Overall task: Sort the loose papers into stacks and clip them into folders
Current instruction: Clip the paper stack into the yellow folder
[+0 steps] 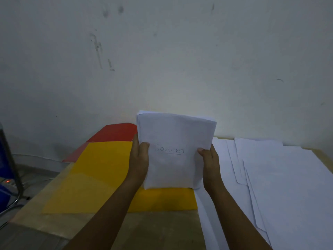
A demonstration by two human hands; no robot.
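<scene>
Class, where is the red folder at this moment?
In the head view, the red folder lies left of centre at the back of the table against the wall, partly under the yellow folder, just left of the held paper stack.

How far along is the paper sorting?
Early. Done: one stack gathered, top sheet marked "Dokumen". In hand: left hand and right hand hold it upright above the yellow folder. Left: loose sheets still spread out, red folder untouched, nothing clipped.

Front sheet of the paper stack point(175, 150) is showing one handwritten word, underlined: "Dokumen". Nothing else readable is showing anywhere, folders and loose sheets included.
</scene>
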